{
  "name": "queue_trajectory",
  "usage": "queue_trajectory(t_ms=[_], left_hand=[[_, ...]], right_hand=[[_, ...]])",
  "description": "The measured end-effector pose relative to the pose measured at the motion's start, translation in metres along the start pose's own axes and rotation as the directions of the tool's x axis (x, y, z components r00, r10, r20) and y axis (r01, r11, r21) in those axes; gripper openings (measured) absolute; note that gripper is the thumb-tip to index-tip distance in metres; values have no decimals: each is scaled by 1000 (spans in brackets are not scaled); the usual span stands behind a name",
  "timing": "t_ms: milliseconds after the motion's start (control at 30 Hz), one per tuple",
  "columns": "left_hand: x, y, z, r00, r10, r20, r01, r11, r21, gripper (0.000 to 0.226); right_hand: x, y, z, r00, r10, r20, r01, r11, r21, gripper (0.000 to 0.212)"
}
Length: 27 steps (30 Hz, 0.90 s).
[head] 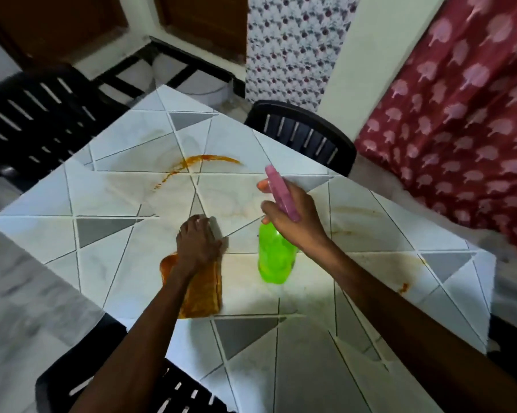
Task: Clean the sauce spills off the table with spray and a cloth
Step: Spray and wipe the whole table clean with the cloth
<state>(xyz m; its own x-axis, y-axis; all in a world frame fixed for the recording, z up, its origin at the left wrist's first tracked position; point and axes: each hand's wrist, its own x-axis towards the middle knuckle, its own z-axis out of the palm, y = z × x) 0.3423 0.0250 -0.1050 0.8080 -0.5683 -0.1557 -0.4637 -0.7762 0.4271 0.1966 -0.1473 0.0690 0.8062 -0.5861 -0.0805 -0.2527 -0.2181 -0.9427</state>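
Our right hand (293, 222) grasps the green, pink-headed spray bottle (276, 257). Our left hand (197, 242) presses the orange-stained cloth (203, 296), grip unclear. A sauce streak (197, 160) marks the triangle-patterned table (281, 368) beside a black chair (305, 135).

Count recorded: one tabletop (102, 204), one spray bottle (276, 257), one cloth (205, 296). Two hands: left hand (197, 242), right hand (293, 217). Three black chairs: far-left chair (28, 114), far-right chair (305, 135), near chair (60, 380). Two distinct sauce marks: far streak (197, 161), right spot (403, 288). Two curtains: white curtain (296, 49), red curtain (459, 114).
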Motion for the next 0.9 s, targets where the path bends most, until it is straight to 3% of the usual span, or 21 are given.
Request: queue_trajectory(t_ms=[167, 400, 567, 800, 900], left_hand=[[20, -45, -11, 994, -89, 60, 83, 992, 97, 76], [27, -64, -12, 988, -136, 77, 122, 979, 166, 87], [26, -70, -11, 987, -146, 70, 132, 975, 177, 86], [29, -67, -17, 982, -165, 89, 149, 974, 168, 87], [29, -66, -18, 979, -176, 101, 161, 977, 139, 83]], right_hand=[[61, -5, 50, 973, -230, 10, 230, 973, 26, 45], [138, -24, 111, 951, -307, 37, 305, 951, 51, 33], [169, -39, 142, 927, -372, 43, 371, 928, 14, 45], [185, -34, 154, 934, -353, 55, 355, 934, -37, 52], [190, -28, 150, 964, -222, 144, 241, 961, -133, 80]])
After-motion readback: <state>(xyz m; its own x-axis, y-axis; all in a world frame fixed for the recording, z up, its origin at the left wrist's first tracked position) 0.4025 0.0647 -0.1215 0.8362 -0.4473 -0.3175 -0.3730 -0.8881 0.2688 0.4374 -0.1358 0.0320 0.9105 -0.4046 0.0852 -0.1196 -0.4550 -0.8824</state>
